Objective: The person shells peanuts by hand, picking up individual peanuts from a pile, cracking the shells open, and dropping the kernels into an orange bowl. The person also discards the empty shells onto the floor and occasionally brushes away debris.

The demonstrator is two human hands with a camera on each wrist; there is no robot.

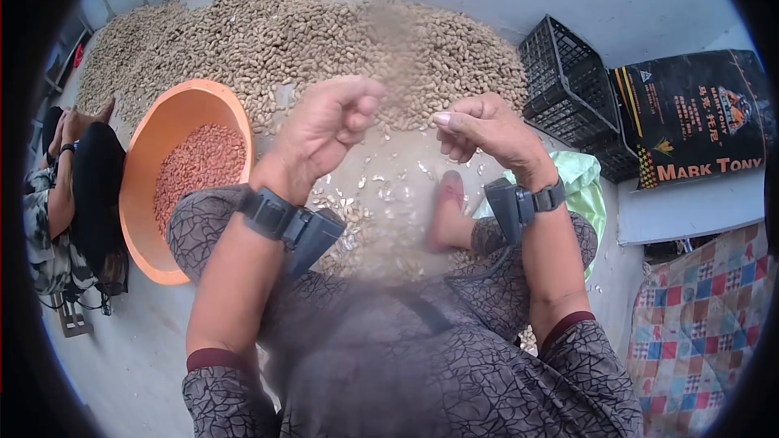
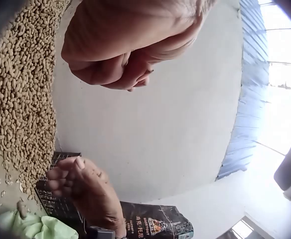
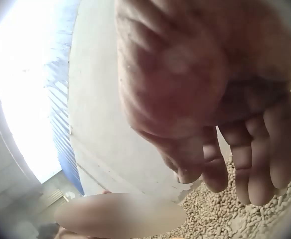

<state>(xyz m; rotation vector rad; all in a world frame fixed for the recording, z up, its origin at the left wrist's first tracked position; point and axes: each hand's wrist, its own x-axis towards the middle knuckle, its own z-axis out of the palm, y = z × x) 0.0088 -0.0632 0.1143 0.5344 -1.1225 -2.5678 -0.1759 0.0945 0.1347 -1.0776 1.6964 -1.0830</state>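
Note:
My left hand [image 1: 324, 122] is raised in front of the knees, its fingers curled in toward the palm. Whether something small lies inside it, I cannot tell. To its right my right hand [image 1: 491, 130] hovers at about the same height, thumb near the index finger. In the right wrist view its fingers [image 3: 257, 154] hang loosely bent, with no object showing between them. Behind both hands spreads a big heap of unshelled peanuts [image 1: 284, 49]. Left of the left arm, an orange basin [image 1: 134, 154] holds red shelled peanut kernels [image 1: 203, 162].
Broken shells [image 1: 349, 215] litter the floor between the feet. At the right stand a black plastic crate [image 1: 568, 85], a black printed sack [image 1: 690, 113] and a pale green bag [image 1: 588, 174]. A checked cloth [image 1: 698, 324] lies nearer. Another person [image 1: 89, 203] sits beyond the basin.

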